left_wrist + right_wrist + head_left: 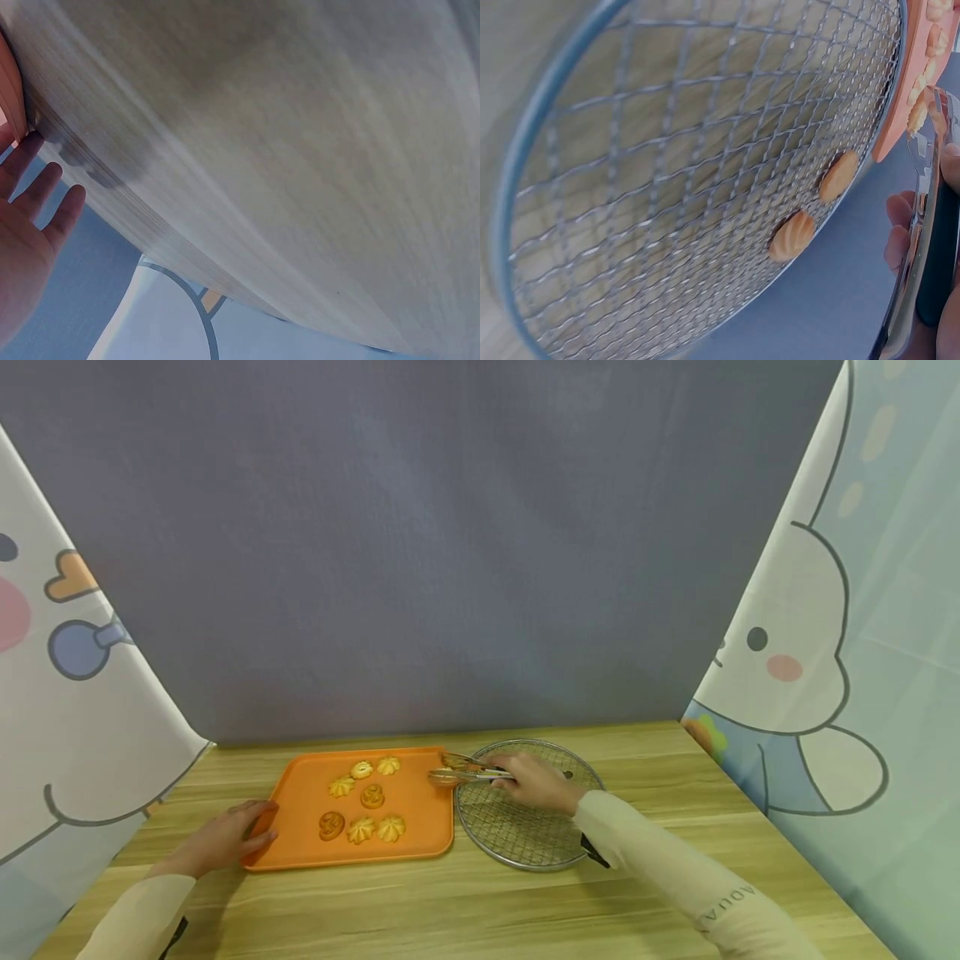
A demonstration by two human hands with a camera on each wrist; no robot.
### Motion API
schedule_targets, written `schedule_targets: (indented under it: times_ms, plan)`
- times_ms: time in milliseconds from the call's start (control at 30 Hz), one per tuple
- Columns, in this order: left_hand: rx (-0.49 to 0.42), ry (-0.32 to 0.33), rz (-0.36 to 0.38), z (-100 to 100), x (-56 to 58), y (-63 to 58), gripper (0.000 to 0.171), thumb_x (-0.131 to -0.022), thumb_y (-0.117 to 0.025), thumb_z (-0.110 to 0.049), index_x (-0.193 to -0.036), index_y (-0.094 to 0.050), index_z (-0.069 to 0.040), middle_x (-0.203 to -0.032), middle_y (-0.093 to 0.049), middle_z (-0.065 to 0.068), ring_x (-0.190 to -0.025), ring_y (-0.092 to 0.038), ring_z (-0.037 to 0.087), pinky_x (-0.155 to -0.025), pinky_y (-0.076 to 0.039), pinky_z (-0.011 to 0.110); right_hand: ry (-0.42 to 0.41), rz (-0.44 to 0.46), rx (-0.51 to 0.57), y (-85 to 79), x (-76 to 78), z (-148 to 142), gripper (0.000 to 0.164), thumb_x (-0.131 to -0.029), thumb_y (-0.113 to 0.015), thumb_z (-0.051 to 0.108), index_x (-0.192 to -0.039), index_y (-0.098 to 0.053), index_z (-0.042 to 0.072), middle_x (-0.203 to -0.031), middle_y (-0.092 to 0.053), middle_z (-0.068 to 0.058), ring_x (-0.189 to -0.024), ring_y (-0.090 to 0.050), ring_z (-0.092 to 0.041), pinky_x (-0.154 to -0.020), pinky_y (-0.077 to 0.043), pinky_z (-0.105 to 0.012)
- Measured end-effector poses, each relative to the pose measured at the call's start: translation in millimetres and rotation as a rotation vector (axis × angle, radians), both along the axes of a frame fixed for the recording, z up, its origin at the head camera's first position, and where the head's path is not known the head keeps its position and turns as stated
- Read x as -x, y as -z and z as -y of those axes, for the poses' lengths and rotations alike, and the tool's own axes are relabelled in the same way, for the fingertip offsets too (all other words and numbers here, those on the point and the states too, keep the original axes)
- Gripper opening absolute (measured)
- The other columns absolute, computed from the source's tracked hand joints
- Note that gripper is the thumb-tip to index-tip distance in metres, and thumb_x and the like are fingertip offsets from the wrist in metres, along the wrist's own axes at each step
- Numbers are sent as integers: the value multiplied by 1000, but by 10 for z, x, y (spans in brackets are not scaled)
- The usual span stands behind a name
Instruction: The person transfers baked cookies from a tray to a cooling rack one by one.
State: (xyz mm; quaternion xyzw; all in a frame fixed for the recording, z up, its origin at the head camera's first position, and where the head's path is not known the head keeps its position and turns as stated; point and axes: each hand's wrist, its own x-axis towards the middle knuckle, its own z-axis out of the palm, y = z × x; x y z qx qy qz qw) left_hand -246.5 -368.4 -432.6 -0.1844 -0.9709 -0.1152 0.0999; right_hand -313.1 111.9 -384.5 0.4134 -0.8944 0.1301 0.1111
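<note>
My right hand (536, 781) grips a pair of metal tongs (480, 774) with dark handle grips. Their tips reach over the right rim of an orange tray (300, 852). A cookie (918, 114) appears between the tong tips in the right wrist view; how firmly it is held cannot be told. Several golden cookies (361, 829) lie on the tray, some star-shaped and some heart-like with browner tops. At the tray's left edge rests my left hand (221, 839), its fingers (67, 210) fairly straight and spread in the left wrist view.
Right of the tray, a round wire rack (517, 835) lies beneath my right forearm and hand. Two cookies (792, 236) sit near its far edge in the right wrist view. A grey cloth wall (450, 568) stands behind the wooden table (420, 910), with cartoon-printed sheets on both sides.
</note>
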Motion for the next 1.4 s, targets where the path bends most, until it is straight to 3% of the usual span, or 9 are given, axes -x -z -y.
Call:
schedule_targets:
  times_ms: [133,333,567,800,1000,1267,1400]
  plan:
    - [3,7,-12,7,5,5,46,-80,-69,-26,-114,-58,3,-113,-58,26,-98,-56,46,-80,-47,57,-8,1,21,-11,-16,-92,34,-88,-61,16,-119,-58,4,-113,-64,-11,-60,-57,-8,-64,-52,-26]
    - [1,9,-15,-1,-5,2,45,-80,-69,-25,-113,-58,3,-112,-58,26,-97,-57,45,-78,-48,56,29,-11,12,-22,-33,-242,34,-88,-61,18,-118,-58,2,-111,-64,-12,-87,-64,-19,-76,-54,-34]
    - [8,1,3,6,3,-7,45,-80,-68,-27,-113,-58,3,-113,-58,26,-96,-57,46,-76,-47,57,71,-41,4,-19,-27,-409,35,-87,-62,21,-117,-59,3,-111,-64,-10,-89,-65,-20,-79,-53,-36]
    - [5,2,6,9,1,-12,46,-81,-68,-27,-114,-58,4,-113,-57,27,-98,-56,47,-79,-47,57,121,-11,38,-22,-25,-554,37,-85,-64,17,-117,-58,0,-108,-65,-13,-75,-62,-15,-61,-49,-27]
    - [1,0,6,-1,-9,-19,46,-80,-68,-26,-114,-58,3,-114,-57,27,-99,-56,46,-80,-47,57,139,-26,45,-14,-24,-711,37,-84,-65,15,-116,-59,-2,-108,-65,-16,-63,-59,-14,-59,-49,-28]
    - [3,-3,5,-4,-11,-16,46,-81,-68,-26,-114,-58,3,-114,-57,27,-100,-55,46,-80,-47,57,188,-17,54,17,-14,-922,39,-84,-65,16,-118,-58,-3,-110,-64,-18,-47,-36,1,-53,-39,-20]
    - [6,3,7,2,-4,-18,46,-80,-68,-26,-114,-57,4,-113,-57,27,-99,-55,47,-78,-47,57,208,-19,56,15,-25,-1010,38,-84,-65,15,-116,-58,-4,-108,-64,-18,-56,-49,-3,-55,-42,-23]
